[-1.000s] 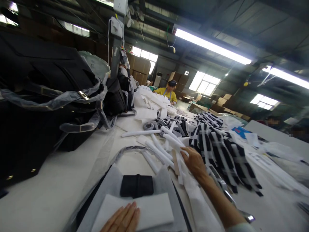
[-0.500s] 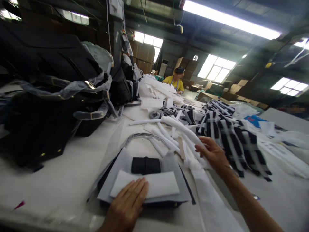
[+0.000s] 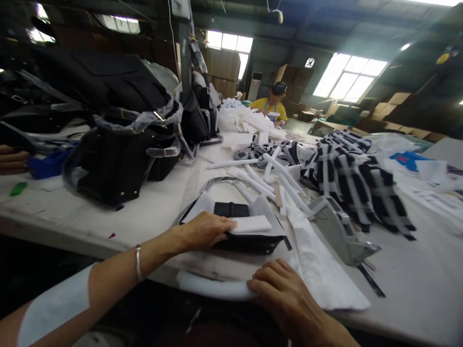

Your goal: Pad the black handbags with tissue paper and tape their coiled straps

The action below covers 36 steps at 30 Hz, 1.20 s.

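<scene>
My left hand point(image 3: 206, 230) lies flat, fingers out, on a flat black bag point(image 3: 249, 241) topped with white paper and a folded white pad point(image 3: 252, 224). A black strap loop point(image 3: 231, 209) shows on the bag's top. My right hand point(image 3: 280, 289) is at the table's near edge, fingers curled over the end of a white foam tube point(image 3: 213, 287) that lies along that edge. A long sheet of white paper point(image 3: 318, 270) runs beside the bag, right of my right hand.
Large black bags in clear plastic point(image 3: 119, 130) are piled at the left. White foam tubes point(image 3: 271, 180) and black-and-white striped pieces point(image 3: 354, 180) cover the middle and right. A grey metal tool point(image 3: 340, 231) stands nearby. A person in yellow point(image 3: 275, 106) works at the far end. Another person's hand point(image 3: 12, 159) is at the left edge.
My right hand has come back from the pile of tubes to the table's near edge with a white foam tube. The view has pulled back and tilted down; my left hand stays on the bag.
</scene>
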Each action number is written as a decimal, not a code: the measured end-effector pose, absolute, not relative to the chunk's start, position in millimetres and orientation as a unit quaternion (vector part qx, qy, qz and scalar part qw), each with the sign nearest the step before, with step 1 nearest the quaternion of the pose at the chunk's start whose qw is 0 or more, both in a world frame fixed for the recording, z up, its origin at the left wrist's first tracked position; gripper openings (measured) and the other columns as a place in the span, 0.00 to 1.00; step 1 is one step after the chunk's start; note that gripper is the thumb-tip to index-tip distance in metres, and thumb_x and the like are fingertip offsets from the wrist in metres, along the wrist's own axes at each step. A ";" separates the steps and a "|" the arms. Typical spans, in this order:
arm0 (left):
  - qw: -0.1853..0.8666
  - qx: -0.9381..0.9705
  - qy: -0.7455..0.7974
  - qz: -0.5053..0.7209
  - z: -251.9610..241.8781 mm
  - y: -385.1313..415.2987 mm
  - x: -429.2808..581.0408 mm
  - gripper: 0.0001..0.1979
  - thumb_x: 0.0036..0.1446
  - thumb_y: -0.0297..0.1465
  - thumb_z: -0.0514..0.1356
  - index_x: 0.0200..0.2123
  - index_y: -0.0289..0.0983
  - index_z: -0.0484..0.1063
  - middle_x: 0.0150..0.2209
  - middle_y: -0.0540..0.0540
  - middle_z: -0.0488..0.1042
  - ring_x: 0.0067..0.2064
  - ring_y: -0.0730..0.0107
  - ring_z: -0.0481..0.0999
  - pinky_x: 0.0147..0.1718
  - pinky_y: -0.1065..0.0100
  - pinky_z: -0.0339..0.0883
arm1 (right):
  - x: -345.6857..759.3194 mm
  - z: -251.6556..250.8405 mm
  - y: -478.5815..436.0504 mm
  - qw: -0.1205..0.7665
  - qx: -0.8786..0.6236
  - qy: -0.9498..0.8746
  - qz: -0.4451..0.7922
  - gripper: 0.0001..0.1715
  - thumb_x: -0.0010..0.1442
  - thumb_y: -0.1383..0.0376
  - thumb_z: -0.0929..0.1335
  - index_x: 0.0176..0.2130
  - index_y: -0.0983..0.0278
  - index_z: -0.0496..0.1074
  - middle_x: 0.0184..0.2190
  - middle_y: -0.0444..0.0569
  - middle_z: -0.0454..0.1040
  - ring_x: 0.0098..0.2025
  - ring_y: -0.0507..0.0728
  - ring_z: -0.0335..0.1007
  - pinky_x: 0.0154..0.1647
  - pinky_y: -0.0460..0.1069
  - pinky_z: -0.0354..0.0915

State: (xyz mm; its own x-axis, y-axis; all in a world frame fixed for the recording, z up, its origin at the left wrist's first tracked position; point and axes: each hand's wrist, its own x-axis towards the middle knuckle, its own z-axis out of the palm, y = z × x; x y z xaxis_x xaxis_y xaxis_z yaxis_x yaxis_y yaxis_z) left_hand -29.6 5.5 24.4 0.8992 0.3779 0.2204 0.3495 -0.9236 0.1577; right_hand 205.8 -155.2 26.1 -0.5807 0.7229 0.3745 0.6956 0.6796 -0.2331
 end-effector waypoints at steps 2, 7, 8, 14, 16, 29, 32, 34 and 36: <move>0.077 0.973 0.190 0.106 32.8 7.3 -27.6 0.17 0.61 0.27 0.60 0.53 0.42 0.67 0.50 0.46 0.78 0.44 0.65 0.80 0.42 0.70 0.72 | 200.5 11.3 -147.5 0.273 -0.414 -0.868 -0.029 0.09 0.67 0.69 0.63 0.43 0.61 0.72 0.35 0.48 0.76 0.36 0.56 0.70 0.40 0.52 0.64; 0.071 0.969 0.214 0.099 41.4 -2.3 -24.3 0.16 0.60 0.25 0.58 0.51 0.41 0.68 0.48 0.45 0.78 0.44 0.63 0.80 0.41 0.69 0.71 | 187.9 -14.5 -122.0 0.381 -0.453 -0.796 -0.126 0.09 0.66 0.72 0.64 0.41 0.61 0.72 0.38 0.49 0.77 0.41 0.56 0.69 0.44 0.52 0.61; 0.066 0.968 0.221 0.095 41.7 -4.9 -23.9 0.16 0.60 0.24 0.58 0.52 0.41 0.67 0.49 0.45 0.78 0.45 0.63 0.80 0.41 0.69 0.72 | 186.1 -19.1 -117.6 0.380 -0.457 -0.792 -0.136 0.09 0.66 0.73 0.64 0.40 0.61 0.73 0.39 0.49 0.77 0.41 0.56 0.69 0.44 0.53 0.60; 0.011 0.952 0.275 0.137 16.2 -23.4 -12.8 0.24 0.56 0.28 0.64 0.55 0.35 0.64 0.54 0.38 0.74 0.51 0.55 0.77 0.47 0.60 0.72 | 184.3 -43.3 -100.3 0.335 -0.505 -0.776 -0.175 0.13 0.67 0.70 0.63 0.34 0.61 0.74 0.35 0.49 0.74 0.39 0.57 0.64 0.42 0.53 0.57; -0.032 0.934 0.305 0.186 -3.2 -30.7 -7.5 0.24 0.56 0.25 0.62 0.56 0.33 0.64 0.55 0.35 0.73 0.53 0.55 0.76 0.50 0.58 0.71 | 186.5 -44.1 -100.1 0.327 -0.511 -0.775 -0.173 0.14 0.67 0.70 0.62 0.33 0.62 0.74 0.33 0.49 0.73 0.37 0.57 0.64 0.42 0.53 0.57; -0.179 0.894 0.308 0.273 -44.8 -42.9 -2.6 0.20 0.66 0.23 0.49 0.59 0.31 0.65 0.57 0.34 0.72 0.56 0.57 0.74 0.53 0.57 0.69 | 224.9 -18.0 -78.9 0.272 -0.431 -0.841 -0.182 0.16 0.66 0.72 0.65 0.51 0.60 0.74 0.47 0.50 0.79 0.54 0.58 0.71 0.60 0.59 0.61; -0.202 0.900 0.309 0.231 -46.0 -45.5 0.7 0.21 0.66 0.23 0.49 0.61 0.28 0.62 0.60 0.31 0.68 0.59 0.55 0.71 0.56 0.55 0.65 | 224.3 -31.2 -72.3 0.294 -0.435 -0.828 -0.198 0.14 0.66 0.72 0.65 0.47 0.61 0.75 0.46 0.50 0.79 0.52 0.58 0.72 0.58 0.57 0.63; -0.221 0.902 0.310 0.205 -45.7 -47.6 2.8 0.22 0.66 0.23 0.49 0.62 0.27 0.60 0.61 0.30 0.66 0.60 0.53 0.70 0.58 0.53 0.63 | 220.4 -33.3 -73.4 0.311 -0.444 -0.816 -0.202 0.13 0.65 0.73 0.65 0.46 0.61 0.75 0.46 0.50 0.79 0.52 0.58 0.72 0.59 0.57 0.62; -0.243 0.899 0.311 0.190 -44.8 -49.0 4.2 0.21 0.66 0.23 0.49 0.61 0.25 0.61 0.60 0.29 0.67 0.59 0.52 0.71 0.57 0.53 0.64 | 216.5 -29.0 -78.5 0.322 -0.455 -0.811 -0.178 0.14 0.65 0.72 0.65 0.47 0.61 0.75 0.46 0.50 0.79 0.53 0.59 0.71 0.60 0.58 0.61</move>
